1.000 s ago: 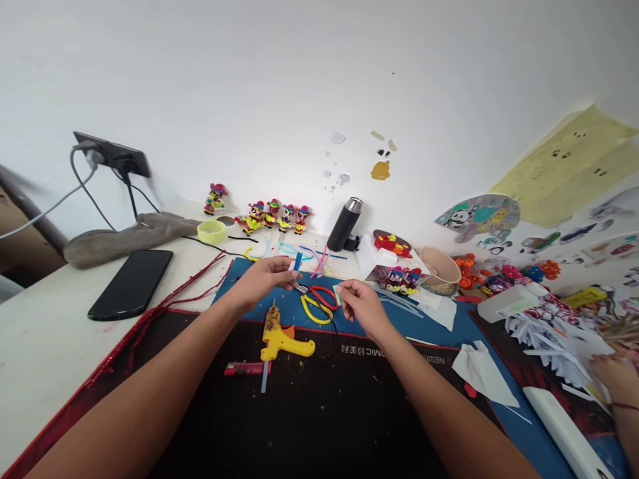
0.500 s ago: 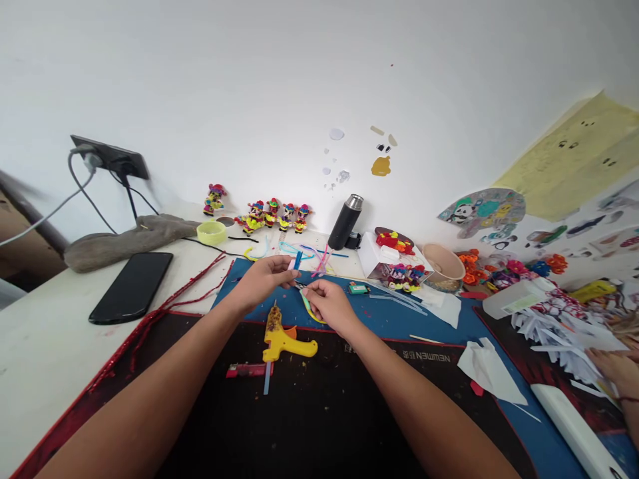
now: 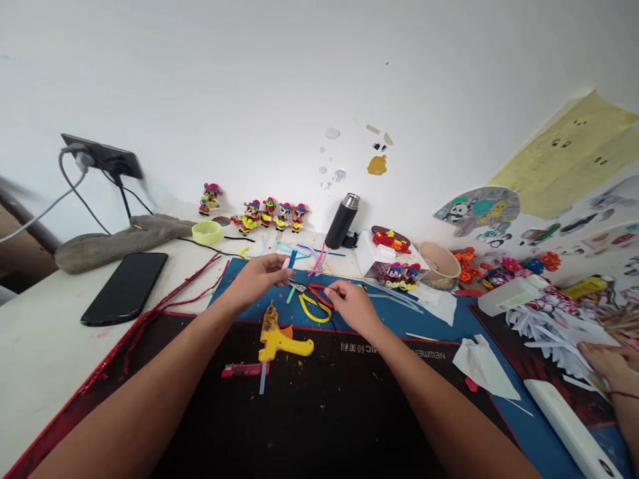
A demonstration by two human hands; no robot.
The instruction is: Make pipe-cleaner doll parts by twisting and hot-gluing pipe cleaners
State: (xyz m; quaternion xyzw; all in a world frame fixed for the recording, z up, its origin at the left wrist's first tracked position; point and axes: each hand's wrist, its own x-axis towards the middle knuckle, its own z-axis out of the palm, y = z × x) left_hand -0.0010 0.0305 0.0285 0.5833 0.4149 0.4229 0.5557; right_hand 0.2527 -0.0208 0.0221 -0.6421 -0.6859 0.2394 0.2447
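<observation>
My left hand [image 3: 264,276] is closed in a pinch on a short blue strip [image 3: 292,258] that sticks up between the fingertips, with a small pale pink piece beside it. Pliers [image 3: 315,297] with one red and one yellow handle are spread over the blue mat, their metal head close under my left fingers. My right hand [image 3: 352,303] has its fingers bent together at the end of the red handle. A green stick [image 3: 290,295] lies by the pliers' head. Nearer to me rests a yellow glue gun [image 3: 282,342] with a glue stick in its rear.
A red cutter [image 3: 243,370] lies beside the glue gun. Phone [image 3: 124,289], red pipe cleaners [image 3: 164,306] and tape roll [image 3: 206,232] are at left. Small dolls [image 3: 269,214] and a black thermos [image 3: 342,221] stand behind. Another person's hand [image 3: 604,366] is among paper strips at right.
My right hand has slid rightward from the pliers' middle to the handle end, uncovering both handles. My left hand keeps its pinch. The view has shifted slightly.
</observation>
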